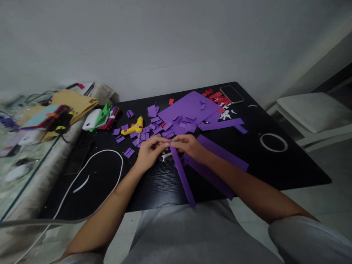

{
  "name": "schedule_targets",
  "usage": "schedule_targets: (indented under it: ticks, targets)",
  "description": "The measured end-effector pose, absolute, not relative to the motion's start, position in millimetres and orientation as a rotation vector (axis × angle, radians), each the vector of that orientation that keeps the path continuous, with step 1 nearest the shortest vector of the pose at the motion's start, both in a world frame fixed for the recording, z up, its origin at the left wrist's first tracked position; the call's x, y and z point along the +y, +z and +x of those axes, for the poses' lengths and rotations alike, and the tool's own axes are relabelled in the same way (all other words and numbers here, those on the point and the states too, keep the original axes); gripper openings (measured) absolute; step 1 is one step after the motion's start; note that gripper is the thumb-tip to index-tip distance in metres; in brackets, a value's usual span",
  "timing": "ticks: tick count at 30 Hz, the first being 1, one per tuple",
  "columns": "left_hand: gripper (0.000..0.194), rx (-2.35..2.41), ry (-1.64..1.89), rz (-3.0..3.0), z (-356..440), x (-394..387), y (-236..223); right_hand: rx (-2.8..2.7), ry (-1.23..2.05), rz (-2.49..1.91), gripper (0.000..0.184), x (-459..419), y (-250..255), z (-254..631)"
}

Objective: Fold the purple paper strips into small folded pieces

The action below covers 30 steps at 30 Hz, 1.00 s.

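A long purple paper strip [181, 176] hangs down toward the table's near edge, its top end pinched between both hands. My left hand [152, 151] is closed, with thumb and fingertips at that end. My right hand [189, 146] grips the same end from the other side, thumb against fingers. Under and between the hands lies a pair of scissors [166, 157], partly hidden. Wider purple paper strips [220, 150] lie beneath my right forearm. Beyond the hands are many small folded purple paper pieces [158, 129] and a large purple sheet [189, 106].
A yellow glue gun [134, 127] lies left of the pieces. A white cable [121, 165] loops across the black table [275, 165]. Red paper scraps [217, 97] and a phone [231, 94] are at the back right, a white ring [273, 142] at right. Bundled coloured sheets [107, 116] lie left.
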State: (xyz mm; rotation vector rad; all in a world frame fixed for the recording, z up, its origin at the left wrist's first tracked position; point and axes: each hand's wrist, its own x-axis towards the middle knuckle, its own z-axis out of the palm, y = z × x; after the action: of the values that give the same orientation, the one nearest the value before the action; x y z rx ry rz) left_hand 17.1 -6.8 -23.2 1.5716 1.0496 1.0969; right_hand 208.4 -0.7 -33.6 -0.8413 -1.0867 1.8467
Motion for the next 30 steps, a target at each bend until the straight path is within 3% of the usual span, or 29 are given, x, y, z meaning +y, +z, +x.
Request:
schedule_targets:
  ticks: [23,30]
  targets:
    - [0.024,1.063,1.061,1.585,16.6,-4.4,-25.3,-1.102,1.780,-0.916,0.024,2.9,-36.5,207.2]
    - [0.033,1.079,1.050,1.587,18.0,-5.7,-18.7,-1.108,1.778,-0.917,0.024,2.4,-35.7,208.0]
